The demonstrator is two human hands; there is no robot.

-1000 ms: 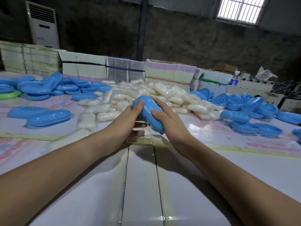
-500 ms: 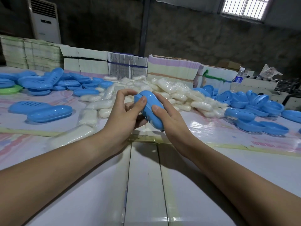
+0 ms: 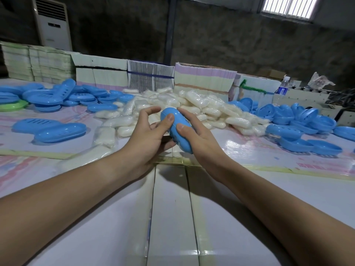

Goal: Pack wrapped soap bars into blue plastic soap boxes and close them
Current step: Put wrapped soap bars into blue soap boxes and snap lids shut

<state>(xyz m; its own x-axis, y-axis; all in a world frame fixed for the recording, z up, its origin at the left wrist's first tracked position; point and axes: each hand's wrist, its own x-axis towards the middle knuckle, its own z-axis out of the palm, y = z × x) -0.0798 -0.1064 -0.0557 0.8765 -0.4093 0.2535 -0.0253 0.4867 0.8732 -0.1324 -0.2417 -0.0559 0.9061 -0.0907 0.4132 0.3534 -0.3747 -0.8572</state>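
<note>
Both forearms are bare, no sleeve showing anywhere up to the picture's lower edge; the left hand (image 3: 148,135) and right hand (image 3: 199,139) wear no gloves, rings or watch; fingernails short and unpainted.

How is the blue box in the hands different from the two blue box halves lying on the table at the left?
The blue box is shut into one rounded capsule; the two box halves are separate, each facing down. The blue box is held up, tilted, between the left hand and the right hand; the two box halves lie flat on the table, untouched. Both are the same blue plastic.
</note>
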